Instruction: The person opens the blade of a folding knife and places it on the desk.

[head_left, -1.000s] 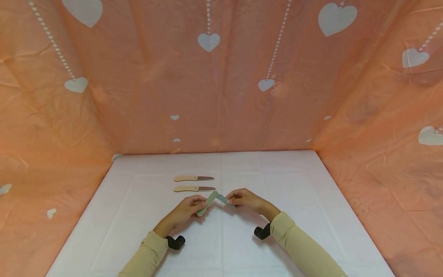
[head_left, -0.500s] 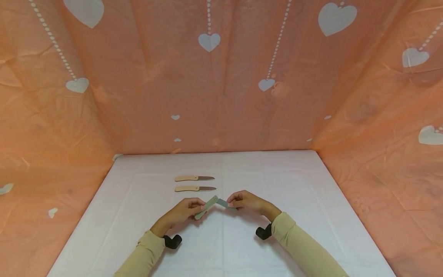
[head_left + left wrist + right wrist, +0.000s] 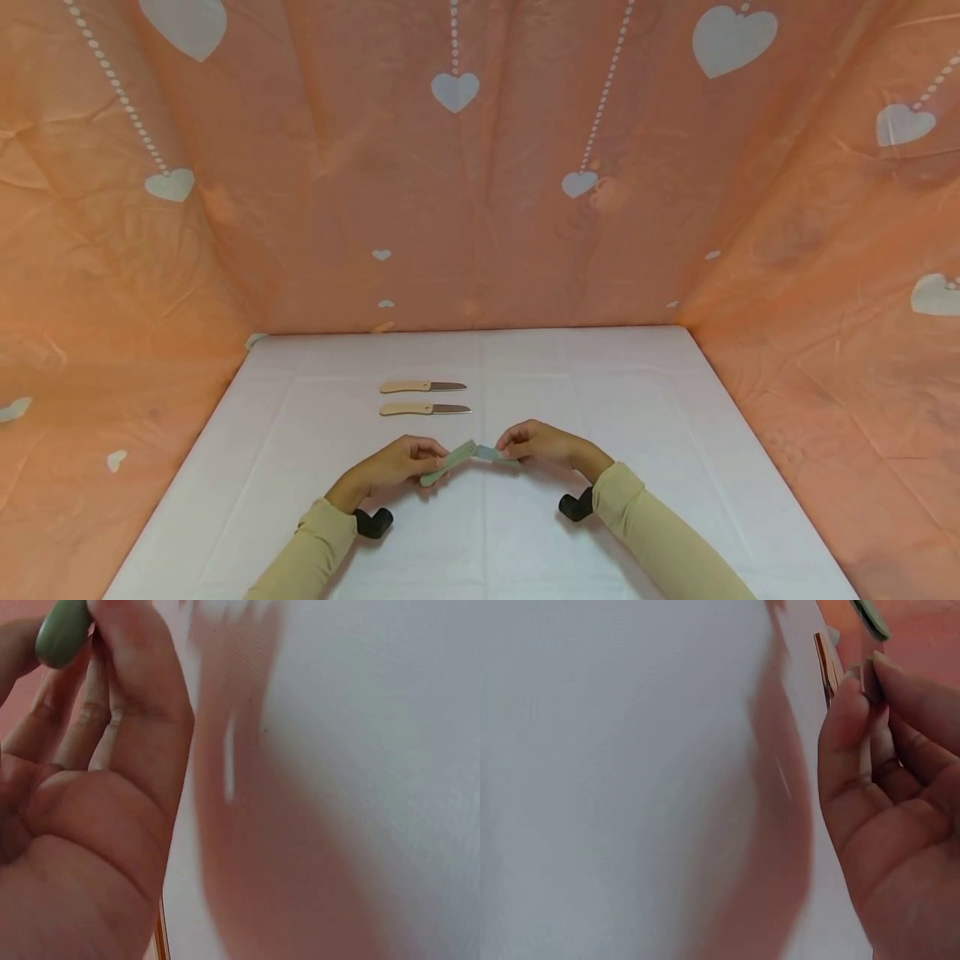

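A green-handled folding knife [image 3: 457,456] is held between my two hands above the white table, its blade partly swung out at a wide angle to the handle. My left hand [image 3: 401,462] pinches the green handle between thumb and fingers; the handle's rounded end [image 3: 64,634] shows in the left wrist view. With thumb and fingertips my right hand [image 3: 543,443] pinches the grey blade [image 3: 487,453]. In the right wrist view the blade runs from the handle [image 3: 873,621] down into the fingertips, which hide part of it.
Two folding knives with pale handles, an upper one [image 3: 406,387] and a lower one [image 3: 407,409], lie side by side with blades out, pointing right, beyond my hands. A white cloth [image 3: 637,392] covers the table. An orange curtain [image 3: 517,275] with white hearts surrounds it.
Both hands have come slightly nearer to me with the green knife. The blade and handle have swung wider apart, toward a straighter line. The two pale-handled knives have stayed put.
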Demonstrator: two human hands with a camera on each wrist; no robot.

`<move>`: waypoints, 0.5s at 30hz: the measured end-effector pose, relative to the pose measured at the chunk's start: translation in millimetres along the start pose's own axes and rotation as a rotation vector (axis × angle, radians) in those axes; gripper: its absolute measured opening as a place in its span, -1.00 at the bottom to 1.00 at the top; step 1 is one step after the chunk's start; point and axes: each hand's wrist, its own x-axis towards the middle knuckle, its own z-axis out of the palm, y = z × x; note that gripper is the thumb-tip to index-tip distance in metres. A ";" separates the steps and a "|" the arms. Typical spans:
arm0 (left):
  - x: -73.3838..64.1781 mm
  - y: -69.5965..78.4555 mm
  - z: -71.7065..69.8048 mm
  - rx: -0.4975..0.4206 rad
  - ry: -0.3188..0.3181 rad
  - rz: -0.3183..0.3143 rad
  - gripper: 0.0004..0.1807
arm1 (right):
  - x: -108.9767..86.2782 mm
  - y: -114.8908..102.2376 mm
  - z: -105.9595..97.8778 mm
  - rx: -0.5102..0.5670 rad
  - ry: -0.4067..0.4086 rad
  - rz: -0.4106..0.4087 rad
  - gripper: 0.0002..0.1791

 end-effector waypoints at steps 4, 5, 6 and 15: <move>-1.9 1.2 1.9 0.003 -0.017 -0.014 -0.68 | -1.4 0.7 0.3 -0.020 -0.017 0.014 -0.81; -2.4 1.4 2.3 0.007 -0.017 -0.019 -0.68 | -1.5 1.1 0.2 -0.026 -0.023 0.018 -0.82; -3.0 1.7 2.7 0.013 -0.015 -0.027 -0.69 | -1.8 1.3 0.0 -0.027 -0.031 0.022 -0.82; -4.5 -2.2 4.6 -0.045 -0.107 -0.079 -0.72 | -6.0 0.1 0.4 -0.034 -0.134 0.029 -0.82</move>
